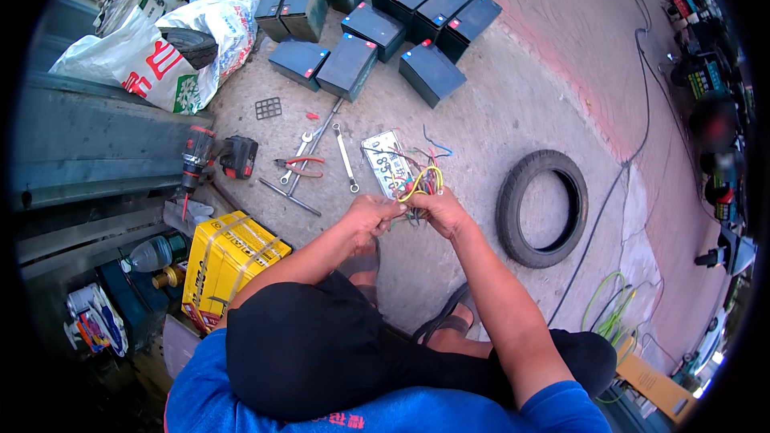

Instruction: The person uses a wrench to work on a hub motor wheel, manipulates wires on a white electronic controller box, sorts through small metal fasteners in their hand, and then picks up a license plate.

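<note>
A tangle of coloured wires, with a yellow loop on top and thin loose ends reaching forward, sits between my hands. My left hand is closed, its fingertips pinching the near left part of the tangle. Closed round the right part is my right hand, fingers partly hidden by the wires. Just beyond, a white number plate lies on the ground, partly covered by the wires. To its left lie a double-ended wrench, red-handled pliers, another wrench and a metal T-handle wrench.
Several dark box-shaped batteries stand ahead. A tyre lies on the right, near a long black cable. On the left are a cordless drill, a drill battery, a yellow carton and a white sack.
</note>
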`<state>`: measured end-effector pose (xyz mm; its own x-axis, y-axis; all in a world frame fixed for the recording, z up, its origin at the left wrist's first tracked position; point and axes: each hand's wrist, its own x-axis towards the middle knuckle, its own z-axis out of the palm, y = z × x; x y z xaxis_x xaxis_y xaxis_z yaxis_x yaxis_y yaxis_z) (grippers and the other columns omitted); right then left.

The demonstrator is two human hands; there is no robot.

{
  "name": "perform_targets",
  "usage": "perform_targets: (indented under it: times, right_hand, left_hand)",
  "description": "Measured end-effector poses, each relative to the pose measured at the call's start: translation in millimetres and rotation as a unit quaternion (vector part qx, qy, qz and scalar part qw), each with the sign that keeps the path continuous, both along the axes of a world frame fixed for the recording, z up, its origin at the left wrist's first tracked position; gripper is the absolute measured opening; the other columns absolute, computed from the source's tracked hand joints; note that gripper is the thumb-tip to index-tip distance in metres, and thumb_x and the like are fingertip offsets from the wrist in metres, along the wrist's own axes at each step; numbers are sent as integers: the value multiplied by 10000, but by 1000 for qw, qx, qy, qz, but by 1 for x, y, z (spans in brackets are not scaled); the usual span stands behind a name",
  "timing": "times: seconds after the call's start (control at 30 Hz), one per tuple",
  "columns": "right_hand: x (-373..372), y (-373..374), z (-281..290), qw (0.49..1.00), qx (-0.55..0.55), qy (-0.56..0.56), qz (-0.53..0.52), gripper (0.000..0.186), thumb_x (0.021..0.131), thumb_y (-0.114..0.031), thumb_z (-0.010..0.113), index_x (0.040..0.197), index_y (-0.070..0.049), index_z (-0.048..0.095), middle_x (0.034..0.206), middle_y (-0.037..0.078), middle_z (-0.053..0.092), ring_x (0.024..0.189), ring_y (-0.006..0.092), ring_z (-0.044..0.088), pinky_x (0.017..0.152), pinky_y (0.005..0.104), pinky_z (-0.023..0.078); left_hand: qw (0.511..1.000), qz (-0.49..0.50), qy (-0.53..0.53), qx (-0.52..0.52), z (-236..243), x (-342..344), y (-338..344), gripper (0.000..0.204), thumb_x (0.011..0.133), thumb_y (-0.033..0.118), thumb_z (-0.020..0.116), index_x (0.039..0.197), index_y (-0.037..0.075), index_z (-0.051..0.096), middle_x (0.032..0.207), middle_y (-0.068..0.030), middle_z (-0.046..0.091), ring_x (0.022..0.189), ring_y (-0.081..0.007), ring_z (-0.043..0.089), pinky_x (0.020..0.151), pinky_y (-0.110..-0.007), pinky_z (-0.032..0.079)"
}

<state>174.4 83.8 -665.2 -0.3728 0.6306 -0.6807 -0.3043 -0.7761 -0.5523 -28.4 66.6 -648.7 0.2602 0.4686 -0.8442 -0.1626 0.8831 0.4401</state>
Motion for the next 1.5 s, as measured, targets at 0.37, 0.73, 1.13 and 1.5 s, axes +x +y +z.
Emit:
perform_targets:
  times: [0.37, 0.73, 1.13, 1.5]
  right_hand:
    - [2, 4, 14, 994, 42, -65, 72, 342, 747, -86, 816, 1073, -34, 728, 953, 31, 731, 806, 142, 680, 724, 299, 544]
    - [6, 5, -2, 997, 45, -57, -21, 336, 766, -89, 800, 1082, -7, 717, 991, 47, 730, 849, 138, 684, 756, 298, 553]
    - [5, 2, -4, 1000, -11, -17, -22, 350, 793, -76, 820, 1116, -1, 709, 1006, 65, 737, 889, 166, 701, 797, 317, 560]
    - [9, 4, 0, 995, 1, 13, -97, 347, 828, -10, 780, 1158, 17, 678, 1089, 104, 734, 960, 203, 719, 881, 349, 582]
  left_hand:
    - [949, -148, 178, 214, 2, 6, -7, 217, 829, 182, 837, 900, -16, 783, 749, -25, 706, 670, -75, 600, 598, -278, 479]
    - [996, -40, 61, 53, 6, 10, 3, 274, 861, 196, 826, 1015, -23, 766, 671, 17, 616, 510, -47, 445, 458, -240, 286]
    - [961, -41, 193, 196, -16, 20, -1, 234, 906, 173, 763, 1012, -35, 767, 840, -34, 745, 704, -69, 636, 595, -253, 494]
    - [963, -34, 163, 210, 3, 16, 16, 250, 895, 147, 764, 1076, -25, 770, 895, -28, 747, 748, -67, 640, 645, -235, 508]
